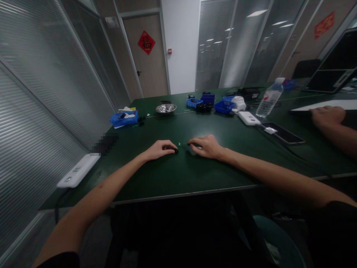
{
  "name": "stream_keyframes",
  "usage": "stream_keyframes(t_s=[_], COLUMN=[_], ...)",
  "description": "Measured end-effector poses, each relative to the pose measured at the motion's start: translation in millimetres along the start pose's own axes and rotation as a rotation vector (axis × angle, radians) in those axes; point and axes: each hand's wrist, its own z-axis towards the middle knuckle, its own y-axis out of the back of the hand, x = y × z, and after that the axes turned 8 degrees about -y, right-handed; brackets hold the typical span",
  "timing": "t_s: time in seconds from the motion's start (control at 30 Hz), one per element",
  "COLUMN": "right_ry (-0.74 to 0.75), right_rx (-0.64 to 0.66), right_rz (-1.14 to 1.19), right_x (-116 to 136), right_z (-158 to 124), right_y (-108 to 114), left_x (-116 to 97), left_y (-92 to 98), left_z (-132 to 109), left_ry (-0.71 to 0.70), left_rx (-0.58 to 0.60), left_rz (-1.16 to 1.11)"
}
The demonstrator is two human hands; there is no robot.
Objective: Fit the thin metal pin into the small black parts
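Both of my hands rest on the dark green table, close together near its middle. My left hand is curled, its fingertips pinching a small black part. My right hand is also curled, fingers pressed down on something dark I cannot make out. A tiny pale green piece lies on the table between the two hands.
At the back stand blue bins, a metal bowl, a white device and a water bottle. A power bank and phone lie right. Another person's hand rests far right. A white power strip sits left.
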Motion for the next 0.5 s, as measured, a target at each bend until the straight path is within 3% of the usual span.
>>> stream_keyframes(t_s=[0.17, 0.33, 0.5], right_ry=[-0.101, 0.023, 0.107], right_rx=[0.021, 0.143, 0.162], right_rz=[-0.031, 0.068, 0.090], right_x=[-2.1, -2.6, -2.4], right_z=[2.4, 3.4, 3.7], right_y=[-1.0, 0.3, 1.7], left_x=[-2.8, -3.2, -0.4], left_y=[-1.8, -3.5, -5.8], left_z=[0.1, 0.0, -0.6], left_ry=[-0.017, -0.042, -0.096], left_rx=[-0.023, -0.051, -0.083], left_rz=[0.019, 0.069, 0.125])
